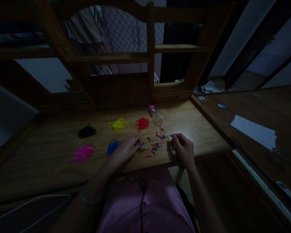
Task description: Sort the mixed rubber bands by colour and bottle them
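Note:
My left hand (129, 147) rests on the wooden table (48, 155), its thumb and finger closed on a small blue clip (142, 144) shaped like a safety pin. My right hand (183, 147) lies at the right edge of a mixed pile of coloured clips (157, 143); its fingers are curled but apart, and nothing shows between them. A loose red clip (148, 157) and a dark clip (148, 139) lie beside this pile. Partly behind my left hand is a heap of blue clips (112, 146).
Farther off are heaps of red clips (142, 124), yellow clips (119, 124), black clips (86, 131) and pink clips (82, 154). A clear bulb-shaped bottle (158, 118) with a pink cap lies behind the mixed pile. A wooden shelf frame (150, 58) stands along the table's back edge.

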